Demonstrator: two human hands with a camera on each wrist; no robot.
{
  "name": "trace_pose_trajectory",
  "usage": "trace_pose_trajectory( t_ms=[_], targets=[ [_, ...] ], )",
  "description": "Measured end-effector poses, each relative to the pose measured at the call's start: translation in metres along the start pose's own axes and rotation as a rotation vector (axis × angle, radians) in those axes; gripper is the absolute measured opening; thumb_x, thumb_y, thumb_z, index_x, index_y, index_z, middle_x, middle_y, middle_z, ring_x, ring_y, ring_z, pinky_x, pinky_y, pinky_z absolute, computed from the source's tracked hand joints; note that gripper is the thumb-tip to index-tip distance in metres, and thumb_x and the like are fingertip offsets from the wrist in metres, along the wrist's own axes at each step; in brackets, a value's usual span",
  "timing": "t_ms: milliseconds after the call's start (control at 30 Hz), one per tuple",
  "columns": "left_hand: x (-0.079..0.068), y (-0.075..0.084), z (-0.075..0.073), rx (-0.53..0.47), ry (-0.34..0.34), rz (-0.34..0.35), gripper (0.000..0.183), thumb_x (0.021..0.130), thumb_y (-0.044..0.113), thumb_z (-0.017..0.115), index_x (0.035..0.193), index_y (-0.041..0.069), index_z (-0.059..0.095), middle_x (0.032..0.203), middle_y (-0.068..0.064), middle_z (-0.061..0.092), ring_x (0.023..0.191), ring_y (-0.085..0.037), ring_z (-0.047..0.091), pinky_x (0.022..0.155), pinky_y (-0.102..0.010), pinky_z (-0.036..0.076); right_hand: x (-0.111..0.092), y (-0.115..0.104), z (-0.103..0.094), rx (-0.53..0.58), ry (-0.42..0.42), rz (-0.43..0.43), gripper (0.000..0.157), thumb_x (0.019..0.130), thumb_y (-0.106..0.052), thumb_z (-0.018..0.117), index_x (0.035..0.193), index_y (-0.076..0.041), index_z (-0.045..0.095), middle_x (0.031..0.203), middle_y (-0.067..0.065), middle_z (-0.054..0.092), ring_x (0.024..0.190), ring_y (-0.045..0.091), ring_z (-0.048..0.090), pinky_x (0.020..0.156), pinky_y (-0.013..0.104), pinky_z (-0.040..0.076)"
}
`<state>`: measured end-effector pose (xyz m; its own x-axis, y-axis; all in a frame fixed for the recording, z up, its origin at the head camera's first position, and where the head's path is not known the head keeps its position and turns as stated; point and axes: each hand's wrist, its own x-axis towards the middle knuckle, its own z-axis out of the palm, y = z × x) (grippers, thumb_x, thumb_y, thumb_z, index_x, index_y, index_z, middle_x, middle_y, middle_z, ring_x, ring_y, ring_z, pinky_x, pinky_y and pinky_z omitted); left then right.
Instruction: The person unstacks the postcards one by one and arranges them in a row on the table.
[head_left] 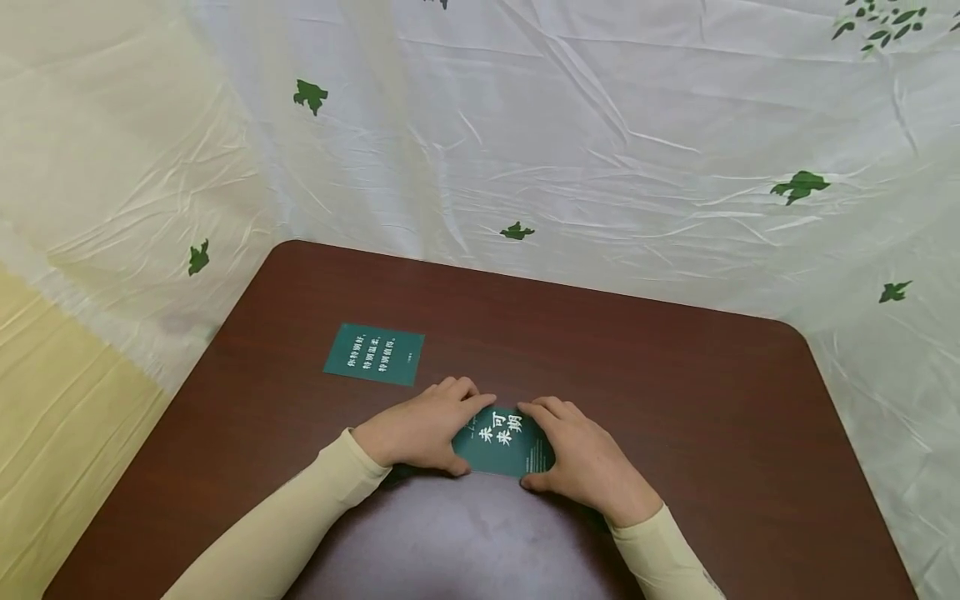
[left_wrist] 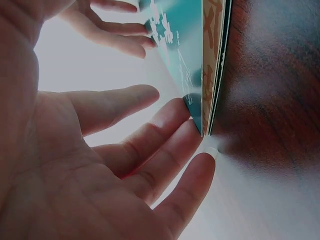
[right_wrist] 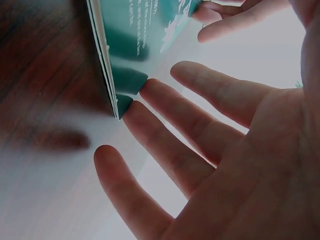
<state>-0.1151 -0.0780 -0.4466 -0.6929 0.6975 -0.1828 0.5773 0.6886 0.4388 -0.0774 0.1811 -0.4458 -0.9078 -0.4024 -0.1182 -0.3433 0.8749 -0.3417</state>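
Note:
A small stack of green postcards (head_left: 491, 454) with white Chinese characters lies near the front of the table. My left hand (head_left: 420, 427) holds its left side, the thumb along the near edge and the fingers at the far edge. On the opposite side my right hand (head_left: 588, 454) holds the stack in the same way. Layered card edges (left_wrist: 210, 70) show in the left wrist view, with a brown-patterned layer under the green top. In the right wrist view, fingertips (right_wrist: 135, 110) touch the stack's corner.
Another green postcard (head_left: 375, 354) with white writing lies flat, farther back to the left. The dark reddish-brown table (head_left: 675, 383) has rounded back corners. White cloth (head_left: 600, 167) with green leaf prints hangs behind and beside it.

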Motion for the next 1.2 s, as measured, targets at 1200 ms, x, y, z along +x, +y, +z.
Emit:
trace_pose_trajectory(
  t_ms=[1200],
  targets=[
    [0.028, -0.069, -0.050, -0.130, 0.065, -0.187, 0.095, 0.086, 0.022, 0.091, 0.167, 0.014, 0.042, 0.158, -0.011, 0.051, 0.144, -0.031, 0.050, 0.120, -0.054, 0.042, 0.100, -0.009, -0.015, 0.054, 0.015, -0.097, 0.081, 0.086, -0.025, 0.093, 0.155, -0.005, 0.055, 0.153, 0.012, 0.057, 0.143, 0.034, 0.053, 0.116, 0.049, 0.051]
  ],
)
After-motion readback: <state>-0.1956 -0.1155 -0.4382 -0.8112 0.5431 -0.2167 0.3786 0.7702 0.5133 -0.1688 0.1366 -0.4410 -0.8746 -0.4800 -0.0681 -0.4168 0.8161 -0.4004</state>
